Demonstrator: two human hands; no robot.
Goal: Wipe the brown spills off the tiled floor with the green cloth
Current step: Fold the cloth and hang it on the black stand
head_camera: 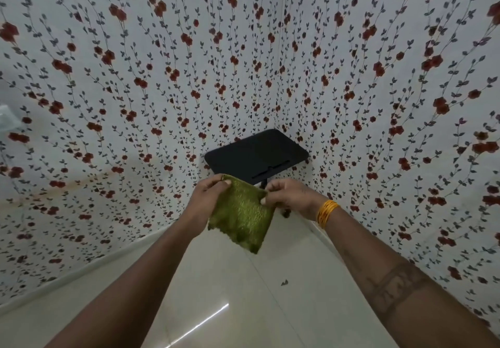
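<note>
Item: green cloth (240, 213), held in the air out in front of the person, well above the tiled floor (221, 280) and just in front of the black stand (257, 154) that sits in the corner of the flowered wallpaper (108, 76). To the left of the cloth, the left hand (208, 197) has its grip closed on the upper left corner, thumb over the top edge. The cloth itself hangs as a rough square, its lower edge ragged and drooping: judged soft, light, limp, with a coarse nap that should not slip from the fingers. To the right of the cloth, the right hand (290, 196), with an orange bangle (326, 212) at the wrist, pinches the upper right corner between thumb and fingertips. Below and to the right of the cloth, a small dark speck (284, 282) lies on the floor, possibly a spill mark; too small to say. Handling note: corner holds suit spreading or folding; for wiping, a folded or bunched pad under a flat palm would likely press better. No breakage risk. Wiping not yet begun.
</note>
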